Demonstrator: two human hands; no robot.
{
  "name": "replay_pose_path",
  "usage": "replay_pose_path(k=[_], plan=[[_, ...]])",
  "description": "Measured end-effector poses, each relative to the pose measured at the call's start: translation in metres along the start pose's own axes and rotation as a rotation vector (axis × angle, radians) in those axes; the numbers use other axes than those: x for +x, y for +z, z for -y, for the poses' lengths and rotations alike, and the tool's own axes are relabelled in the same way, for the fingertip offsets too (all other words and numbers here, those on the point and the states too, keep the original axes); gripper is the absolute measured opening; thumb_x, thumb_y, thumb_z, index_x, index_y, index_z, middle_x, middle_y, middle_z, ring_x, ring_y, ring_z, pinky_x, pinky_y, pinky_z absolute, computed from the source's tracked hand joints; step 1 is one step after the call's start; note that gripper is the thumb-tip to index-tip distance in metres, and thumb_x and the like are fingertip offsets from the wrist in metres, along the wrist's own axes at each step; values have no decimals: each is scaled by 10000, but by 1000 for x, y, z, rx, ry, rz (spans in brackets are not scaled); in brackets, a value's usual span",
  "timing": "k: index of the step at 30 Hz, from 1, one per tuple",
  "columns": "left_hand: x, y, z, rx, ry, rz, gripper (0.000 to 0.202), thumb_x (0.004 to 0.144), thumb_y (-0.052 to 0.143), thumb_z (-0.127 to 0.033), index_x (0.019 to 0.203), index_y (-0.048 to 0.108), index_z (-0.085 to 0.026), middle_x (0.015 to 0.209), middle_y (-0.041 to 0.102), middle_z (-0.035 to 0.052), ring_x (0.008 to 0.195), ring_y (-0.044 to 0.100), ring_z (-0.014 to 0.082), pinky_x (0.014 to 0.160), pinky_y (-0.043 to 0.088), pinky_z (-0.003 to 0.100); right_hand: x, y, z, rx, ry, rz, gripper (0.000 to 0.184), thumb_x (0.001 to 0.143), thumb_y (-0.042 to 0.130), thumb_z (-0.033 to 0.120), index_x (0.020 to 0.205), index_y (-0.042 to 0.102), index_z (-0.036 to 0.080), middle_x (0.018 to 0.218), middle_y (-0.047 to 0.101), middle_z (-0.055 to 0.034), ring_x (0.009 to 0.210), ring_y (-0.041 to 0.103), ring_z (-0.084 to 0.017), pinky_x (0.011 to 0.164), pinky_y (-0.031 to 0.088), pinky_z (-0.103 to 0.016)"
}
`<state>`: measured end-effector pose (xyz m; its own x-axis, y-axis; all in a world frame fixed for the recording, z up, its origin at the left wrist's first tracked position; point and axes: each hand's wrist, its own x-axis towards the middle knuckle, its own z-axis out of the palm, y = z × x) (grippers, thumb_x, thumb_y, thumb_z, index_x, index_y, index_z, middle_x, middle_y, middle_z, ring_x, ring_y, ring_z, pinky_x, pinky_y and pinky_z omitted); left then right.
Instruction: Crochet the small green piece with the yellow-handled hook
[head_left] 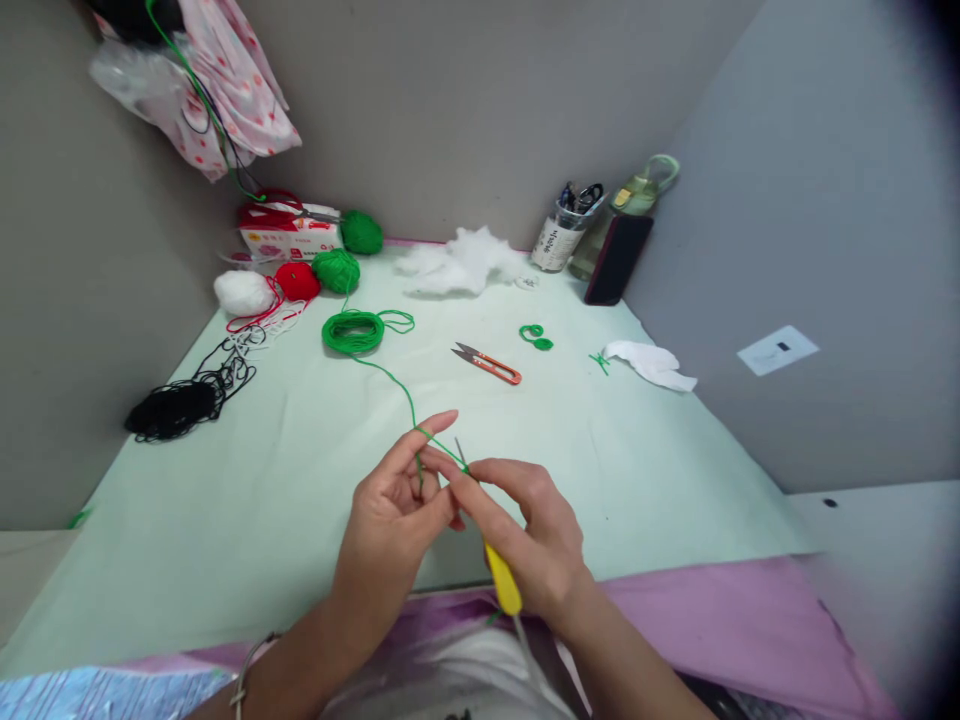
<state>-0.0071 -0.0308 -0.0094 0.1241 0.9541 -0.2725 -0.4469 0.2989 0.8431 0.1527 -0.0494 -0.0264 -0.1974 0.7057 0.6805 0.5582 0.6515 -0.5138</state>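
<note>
My right hand (pixel 536 530) grips a crochet hook (pixel 502 578) by its yellow handle, its thin metal tip pointing up and away past my fingers. Green yarn (pixel 405 385) runs from a wound green skein (pixel 354 332) on the table to my left hand (pixel 405 500). It passes over my raised left index finger and on to the hook near its tip. The left thumb and middle finger pinch close to the hook, where a small bit of green yarn work is mostly hidden by my fingers. Both hands are together above the near part of the table.
Orange thread snips (pixel 487 364) lie beyond my hands, with a small green crocheted piece (pixel 536 337) to their right. Black yarn (pixel 174 408) and white, red and green balls are at left. White stuffing (pixel 465 262), a pen cup (pixel 559 240), a bottle and a phone (pixel 619 260) stand behind.
</note>
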Motion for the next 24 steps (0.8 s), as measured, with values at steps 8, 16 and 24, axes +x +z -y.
replay_pose_path(k=[8,16,24], plan=[[7,-4,-8,-152,-172,119,363,807,907,-219,1164,841,-213,741,593,-64,449,208,-9,449,430,134,9,4,1,526,337,-252,255,1061,572,161,1081,795,282,914,770,-36,758,706,-165,664,609,-314],[6,-4,1,-69,-81,116,399,812,919,-279,1201,836,-249,772,606,-57,482,353,11,542,512,166,-1,6,-1,173,80,-87,396,1016,639,123,1339,740,329,1187,797,-75,1033,776,-214,846,666,-351],[13,-5,-5,-198,-215,149,286,743,964,-264,1011,885,-204,697,549,-74,464,291,-10,558,502,163,11,1,-7,655,441,-279,215,1050,621,193,1025,819,274,893,760,-17,697,688,-125,639,589,-267]])
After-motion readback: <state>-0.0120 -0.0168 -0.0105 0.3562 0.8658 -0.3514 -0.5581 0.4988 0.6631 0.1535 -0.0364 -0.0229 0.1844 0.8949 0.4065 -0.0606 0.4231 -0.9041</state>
